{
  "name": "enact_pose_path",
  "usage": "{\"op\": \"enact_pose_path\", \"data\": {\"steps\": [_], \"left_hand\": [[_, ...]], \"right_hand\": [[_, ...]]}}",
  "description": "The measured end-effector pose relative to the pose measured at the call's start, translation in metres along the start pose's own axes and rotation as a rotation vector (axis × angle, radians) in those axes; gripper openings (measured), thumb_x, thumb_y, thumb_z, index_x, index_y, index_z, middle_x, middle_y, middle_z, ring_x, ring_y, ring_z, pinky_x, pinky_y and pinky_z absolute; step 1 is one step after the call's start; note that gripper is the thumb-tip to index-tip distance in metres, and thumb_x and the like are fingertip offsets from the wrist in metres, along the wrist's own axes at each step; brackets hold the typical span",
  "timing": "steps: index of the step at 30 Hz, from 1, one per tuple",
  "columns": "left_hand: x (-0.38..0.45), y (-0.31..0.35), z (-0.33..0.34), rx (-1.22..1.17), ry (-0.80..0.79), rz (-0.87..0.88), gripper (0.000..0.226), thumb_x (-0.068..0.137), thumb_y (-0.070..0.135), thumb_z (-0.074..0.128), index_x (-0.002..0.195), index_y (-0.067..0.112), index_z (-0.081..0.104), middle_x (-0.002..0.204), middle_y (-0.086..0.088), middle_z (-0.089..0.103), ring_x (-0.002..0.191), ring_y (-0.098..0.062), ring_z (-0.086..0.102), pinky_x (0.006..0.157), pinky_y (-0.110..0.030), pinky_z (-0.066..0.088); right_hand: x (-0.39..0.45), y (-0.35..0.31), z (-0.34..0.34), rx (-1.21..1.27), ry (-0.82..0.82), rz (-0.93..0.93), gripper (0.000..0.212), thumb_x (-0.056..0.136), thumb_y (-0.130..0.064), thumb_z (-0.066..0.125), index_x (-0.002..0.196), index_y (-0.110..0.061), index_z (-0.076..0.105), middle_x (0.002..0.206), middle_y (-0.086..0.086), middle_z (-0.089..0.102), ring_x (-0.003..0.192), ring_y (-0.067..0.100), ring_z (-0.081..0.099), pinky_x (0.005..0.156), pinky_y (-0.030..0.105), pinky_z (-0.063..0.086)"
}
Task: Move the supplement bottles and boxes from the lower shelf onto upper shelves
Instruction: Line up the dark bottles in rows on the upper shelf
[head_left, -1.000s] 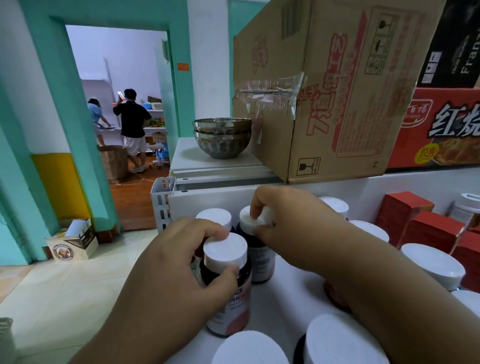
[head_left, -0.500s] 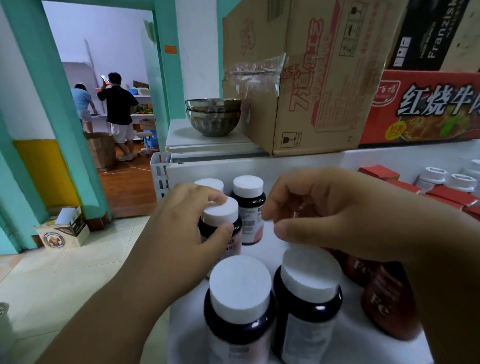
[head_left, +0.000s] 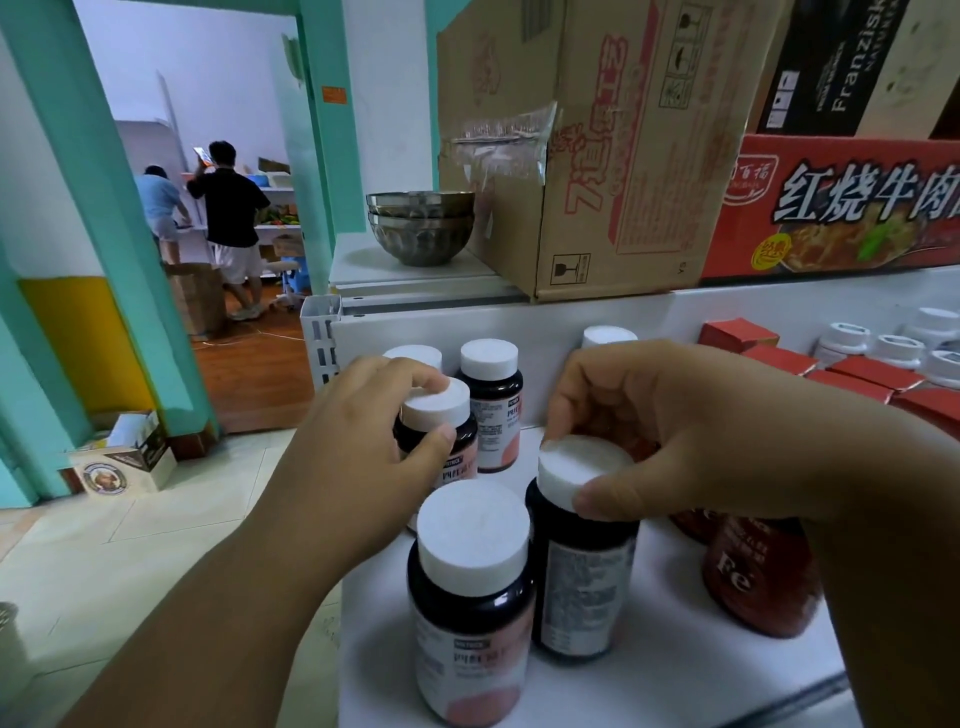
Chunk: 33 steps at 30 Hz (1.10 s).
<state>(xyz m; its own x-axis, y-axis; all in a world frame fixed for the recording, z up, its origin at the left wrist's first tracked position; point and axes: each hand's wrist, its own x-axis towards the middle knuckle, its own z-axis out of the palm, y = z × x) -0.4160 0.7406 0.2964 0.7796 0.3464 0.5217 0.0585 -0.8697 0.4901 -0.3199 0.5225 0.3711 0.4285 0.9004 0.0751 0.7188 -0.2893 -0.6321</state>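
Supplement bottles with dark bodies and flat white caps stand on a white shelf (head_left: 675, 670), seen from above. Five dark ones can be counted at the near left, in a loose cluster: one nearest the camera (head_left: 470, 597), one just right of it (head_left: 582, 561), one farther left (head_left: 436, 431), one behind that with its label facing the viewer (head_left: 491, 402), and a fifth (head_left: 413, 356) of which only a sliver of cap shows.

Left hand (head_left: 363, 457) grasps the farther-left bottle, fingers over the cap and thumb against its shoulder. Right hand (head_left: 691, 431) pinches the cap of the near-right bottle between thumb and fingertips.

Another white cap (head_left: 608, 335) peeks out past the right hand; its bottle is hidden. Two reddish bottles sit to the right, one marked "Fe" (head_left: 753, 582), the other (head_left: 693, 525) mostly covered by the wrist. Far right, about four red boxes (head_left: 779, 358) and at least four small white-capped bottles (head_left: 896, 348) run off the frame edge.

On the shelf above sit two stacked metal bowls (head_left: 421, 226), a cardboard carton (head_left: 587, 150) and a red noodle carton (head_left: 852, 208), cut off at right.
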Motion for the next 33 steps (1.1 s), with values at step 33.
{"op": "enact_pose_path", "data": {"steps": [33], "left_hand": [[-0.013,-0.006,0.013,-0.088,-0.051,-0.264,0.064,0.066,0.053,0.081,0.118,0.048,0.044,0.119,0.019,0.046,0.100,0.001,0.046,0.075,-0.020,0.039]], "right_hand": [[0.066,0.042,0.068,0.285,0.421,0.223,0.026,0.079,-0.044,0.075,0.090,-0.045,0.051,0.095,-0.022,0.063,0.090,-0.001,0.060,0.085,0.032,0.052]]}}
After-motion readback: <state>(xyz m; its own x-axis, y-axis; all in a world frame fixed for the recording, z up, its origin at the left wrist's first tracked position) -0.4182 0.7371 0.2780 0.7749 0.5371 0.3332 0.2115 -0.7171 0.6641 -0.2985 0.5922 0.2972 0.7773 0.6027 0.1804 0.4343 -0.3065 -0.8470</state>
